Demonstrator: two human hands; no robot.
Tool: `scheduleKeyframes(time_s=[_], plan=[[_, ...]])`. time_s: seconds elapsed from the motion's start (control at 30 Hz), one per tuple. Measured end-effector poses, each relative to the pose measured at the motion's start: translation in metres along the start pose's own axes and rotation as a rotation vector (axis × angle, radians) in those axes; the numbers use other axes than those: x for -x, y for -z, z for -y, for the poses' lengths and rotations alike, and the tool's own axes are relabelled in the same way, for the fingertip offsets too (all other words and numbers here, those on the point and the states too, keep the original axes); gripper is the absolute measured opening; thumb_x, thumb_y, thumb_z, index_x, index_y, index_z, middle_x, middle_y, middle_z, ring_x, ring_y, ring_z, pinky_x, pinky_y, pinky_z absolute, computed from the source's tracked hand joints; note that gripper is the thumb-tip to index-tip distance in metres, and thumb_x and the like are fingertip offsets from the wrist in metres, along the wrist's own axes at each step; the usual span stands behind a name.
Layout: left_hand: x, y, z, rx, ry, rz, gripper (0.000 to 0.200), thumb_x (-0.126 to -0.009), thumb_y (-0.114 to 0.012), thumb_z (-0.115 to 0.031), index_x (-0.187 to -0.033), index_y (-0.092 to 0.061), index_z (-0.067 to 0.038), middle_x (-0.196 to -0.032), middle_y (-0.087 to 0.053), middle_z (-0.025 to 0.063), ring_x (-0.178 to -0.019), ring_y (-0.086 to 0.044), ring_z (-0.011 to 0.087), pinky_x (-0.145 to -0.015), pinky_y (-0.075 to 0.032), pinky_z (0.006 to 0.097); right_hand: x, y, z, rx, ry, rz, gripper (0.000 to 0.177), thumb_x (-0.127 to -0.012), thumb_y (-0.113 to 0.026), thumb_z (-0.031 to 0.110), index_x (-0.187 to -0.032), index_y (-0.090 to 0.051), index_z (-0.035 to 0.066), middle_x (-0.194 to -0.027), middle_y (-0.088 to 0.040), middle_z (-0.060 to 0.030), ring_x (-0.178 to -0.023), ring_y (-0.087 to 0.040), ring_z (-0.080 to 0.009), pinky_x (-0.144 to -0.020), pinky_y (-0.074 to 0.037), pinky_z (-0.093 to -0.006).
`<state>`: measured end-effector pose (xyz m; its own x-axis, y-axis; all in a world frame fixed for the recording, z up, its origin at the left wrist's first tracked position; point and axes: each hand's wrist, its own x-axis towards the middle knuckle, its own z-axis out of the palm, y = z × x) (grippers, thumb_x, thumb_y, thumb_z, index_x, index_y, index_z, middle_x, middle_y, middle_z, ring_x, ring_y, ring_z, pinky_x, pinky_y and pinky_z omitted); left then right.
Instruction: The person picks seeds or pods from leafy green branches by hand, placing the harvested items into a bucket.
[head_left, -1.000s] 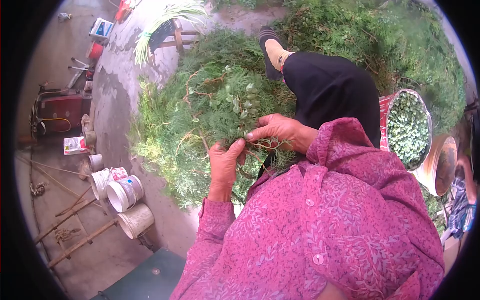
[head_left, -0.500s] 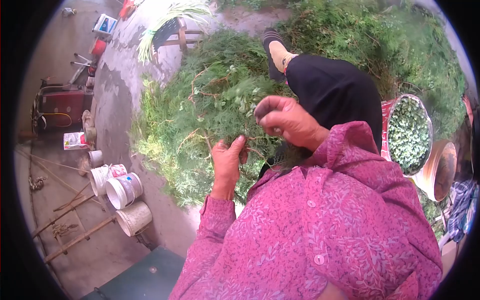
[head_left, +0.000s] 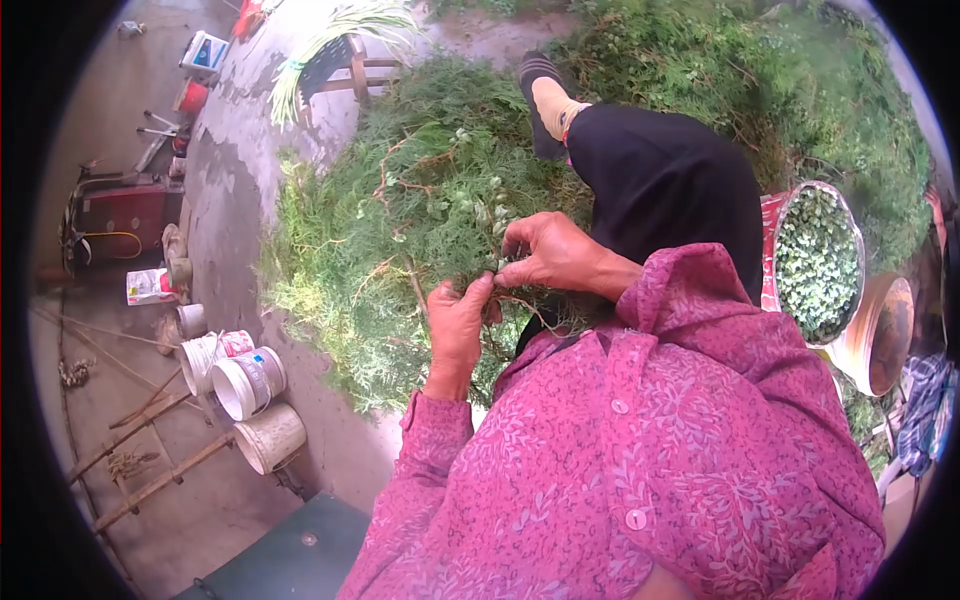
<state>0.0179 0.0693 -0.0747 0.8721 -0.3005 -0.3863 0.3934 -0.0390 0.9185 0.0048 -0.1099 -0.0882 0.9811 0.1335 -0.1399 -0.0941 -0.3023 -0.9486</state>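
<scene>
Feathery green branches with brown stems and small pale cones are heaped over my lap and in front of me. My left hand pinches a branch at its stem, thumb on top. The fingertips of my right hand are closed on the same sprig, meeting the left thumb; exactly what they pinch is too small to tell. To the right, a red bucket is full of small green cones.
A second bucket lies beside the red one. White buckets and a wooden ladder are on the left floor. A stool holding long pale stalks stands ahead. More greenery covers the upper right.
My right hand has moved down and left from above the branch to meet my left thumb. My left hand has barely shifted.
</scene>
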Motion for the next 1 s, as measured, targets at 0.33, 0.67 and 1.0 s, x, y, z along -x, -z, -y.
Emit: scheduleKeyframes(time_s=[0.33, 0.67, 1.0], plan=[[-0.007, 0.002, 0.006, -0.019, 0.024, 0.016, 0.007, -0.081, -0.06, -0.008, -0.083, -0.059, -0.001, -0.068, -0.06, 0.0031, -0.048, -0.05, 0.0089, -0.041, -0.04, 0.0225, 0.01, -0.012, 0.011, 0.361, 0.301, -0.264, 0.019, -0.066, -0.066, 0.018, -0.072, -0.053, 0.005, -0.064, -0.054, -0.012, -0.063, -0.057, -0.0303, -0.055, -0.044, -0.0398], [-0.005, -0.001, 0.0, 0.01, 0.016, -0.008, 0.008, -0.08, -0.062, -0.01, -0.081, -0.059, -0.003, -0.066, -0.06, 0.0036, -0.046, -0.049, 0.0092, -0.038, -0.038, 0.0224, 0.0, -0.014, -0.01, -0.609, 0.13, -0.086, 0.017, -0.074, -0.063, 0.014, -0.085, -0.055, 0.005, -0.066, -0.056, -0.0022, -0.055, -0.05, -0.0097, -0.05, -0.04, -0.0227], [-0.003, -0.002, -0.001, 0.005, 0.023, 0.003, 0.012, -0.079, -0.062, -0.009, -0.09, -0.058, -0.003, -0.073, -0.063, 0.0065, -0.048, -0.052, 0.0105, -0.041, -0.04, 0.0225, 0.001, 0.012, 0.008, -0.756, -0.135, 0.025, 0.014, -0.08, -0.057, 0.012, -0.092, -0.057, 0.004, -0.077, -0.058, -0.0012, -0.064, -0.055, -0.0074, -0.049, -0.042, -0.0174]])
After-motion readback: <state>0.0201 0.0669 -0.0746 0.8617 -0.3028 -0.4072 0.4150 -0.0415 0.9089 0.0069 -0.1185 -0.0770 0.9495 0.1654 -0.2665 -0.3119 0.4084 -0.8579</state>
